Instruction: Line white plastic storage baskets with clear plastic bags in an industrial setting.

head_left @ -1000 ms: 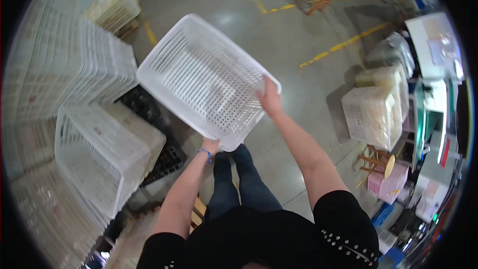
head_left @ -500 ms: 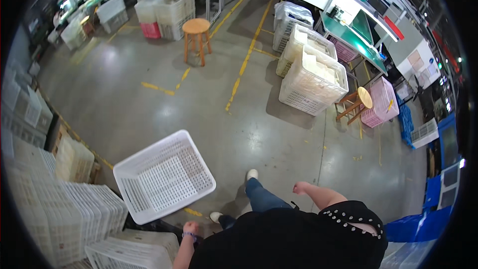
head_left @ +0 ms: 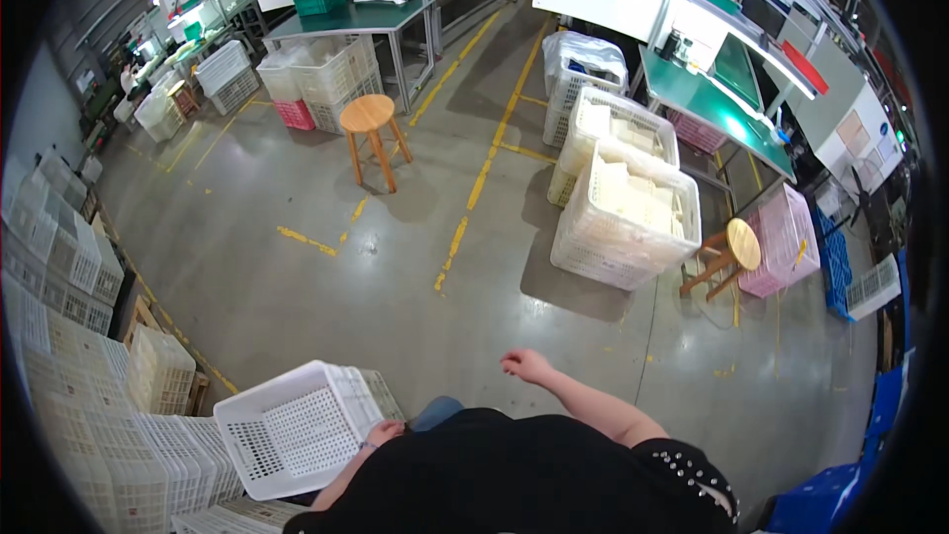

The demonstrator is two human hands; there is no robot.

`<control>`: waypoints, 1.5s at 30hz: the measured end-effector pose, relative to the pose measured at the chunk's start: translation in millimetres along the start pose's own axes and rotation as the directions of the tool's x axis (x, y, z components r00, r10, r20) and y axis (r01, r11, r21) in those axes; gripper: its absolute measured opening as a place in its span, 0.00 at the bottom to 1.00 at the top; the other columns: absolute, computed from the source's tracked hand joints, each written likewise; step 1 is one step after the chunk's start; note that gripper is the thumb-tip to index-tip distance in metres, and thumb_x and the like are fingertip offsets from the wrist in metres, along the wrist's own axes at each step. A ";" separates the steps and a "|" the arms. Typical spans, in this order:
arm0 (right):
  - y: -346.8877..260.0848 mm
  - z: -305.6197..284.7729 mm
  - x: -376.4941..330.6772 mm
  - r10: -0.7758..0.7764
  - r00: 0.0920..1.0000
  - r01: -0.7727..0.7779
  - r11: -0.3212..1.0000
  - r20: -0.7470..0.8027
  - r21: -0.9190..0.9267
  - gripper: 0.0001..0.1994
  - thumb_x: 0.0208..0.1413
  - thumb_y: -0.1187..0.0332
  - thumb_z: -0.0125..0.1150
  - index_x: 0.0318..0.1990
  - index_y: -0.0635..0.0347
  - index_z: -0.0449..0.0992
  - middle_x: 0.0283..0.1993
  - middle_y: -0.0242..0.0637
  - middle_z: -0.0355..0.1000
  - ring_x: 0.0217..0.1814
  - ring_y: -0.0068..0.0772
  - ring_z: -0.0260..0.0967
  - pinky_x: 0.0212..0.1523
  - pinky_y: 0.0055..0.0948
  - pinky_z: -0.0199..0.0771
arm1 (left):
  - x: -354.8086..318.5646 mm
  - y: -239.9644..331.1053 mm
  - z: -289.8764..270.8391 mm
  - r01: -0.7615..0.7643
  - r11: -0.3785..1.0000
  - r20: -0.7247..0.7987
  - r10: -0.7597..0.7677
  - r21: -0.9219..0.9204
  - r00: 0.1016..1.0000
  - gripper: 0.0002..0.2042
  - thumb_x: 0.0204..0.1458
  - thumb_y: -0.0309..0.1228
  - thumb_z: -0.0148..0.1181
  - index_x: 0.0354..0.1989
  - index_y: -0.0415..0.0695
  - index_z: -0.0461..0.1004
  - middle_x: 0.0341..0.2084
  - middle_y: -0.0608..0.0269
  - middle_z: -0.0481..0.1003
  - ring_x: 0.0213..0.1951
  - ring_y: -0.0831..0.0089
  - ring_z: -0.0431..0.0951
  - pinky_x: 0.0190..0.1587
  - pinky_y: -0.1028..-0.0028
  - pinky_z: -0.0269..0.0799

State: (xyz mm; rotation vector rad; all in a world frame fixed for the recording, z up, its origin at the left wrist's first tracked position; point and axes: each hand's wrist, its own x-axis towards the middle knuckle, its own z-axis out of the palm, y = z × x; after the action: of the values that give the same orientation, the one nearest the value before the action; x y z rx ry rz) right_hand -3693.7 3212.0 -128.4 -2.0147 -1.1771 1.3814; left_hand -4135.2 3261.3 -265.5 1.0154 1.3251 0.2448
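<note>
- Bkgd: workshop w/ grey floor, yellow lines, green-topped benches, wooden stool well ahead.
- White basket: lower L, mouth up & tilted, no contents visible; right beside stacked baskets, w/ another pale basket showing past its far R side.
- Handling tip (my call): looks light but bulky, so prob. best w/ a hand on each of 2 opp. rims; lift level, don't let the corners snag on the stacked baskets.
- L hand: low, close in, at the white basket's near R rim; fingers partly hidden, can't tell if gripping or just touching.
- R hand: out front over floor, elbow a bit bent, fingers loosely curled, nothing held, well apart from white basket.
</note>
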 end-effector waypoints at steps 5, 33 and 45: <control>-19.1 -67.5 88.4 -0.141 0.970 0.153 0.987 0.198 -0.045 0.14 0.48 0.58 0.53 0.39 0.55 0.73 0.35 0.38 0.73 0.39 0.37 0.70 0.40 0.32 0.68 | 86.4 156.7 45.3 -0.002 0.932 0.198 -0.075 0.363 0.977 0.15 0.49 0.36 0.52 0.40 0.39 0.71 0.30 0.60 0.75 0.29 0.75 0.74 0.32 0.76 0.69; 104.9 -694.9 528.6 0.414 0.776 -0.233 0.889 -0.476 0.394 0.11 0.48 0.65 0.52 0.32 0.64 0.74 0.25 0.39 0.73 0.27 0.28 0.70 0.30 0.27 0.70 | 732.2 809.2 373.0 -0.354 0.688 0.430 0.067 0.634 0.900 0.17 0.45 0.39 0.53 0.40 0.42 0.71 0.36 0.55 0.74 0.41 0.66 0.73 0.46 0.71 0.66; 61.7 -859.0 695.0 0.611 0.742 -0.493 0.775 -0.274 0.394 0.12 0.43 0.61 0.54 0.28 0.61 0.77 0.24 0.38 0.73 0.26 0.29 0.71 0.31 0.28 0.70 | 1016.9 1021.1 416.2 -0.440 0.325 0.444 0.067 0.837 0.893 0.15 0.48 0.39 0.44 0.37 0.45 0.73 0.36 0.55 0.73 0.42 0.56 0.71 0.44 0.67 0.67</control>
State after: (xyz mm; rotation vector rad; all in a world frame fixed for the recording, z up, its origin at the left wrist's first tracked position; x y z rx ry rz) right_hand -2792.0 3850.3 -194.8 -2.3600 -0.1545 1.2117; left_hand -3085.5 4332.9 -258.1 2.1685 0.8902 -0.5437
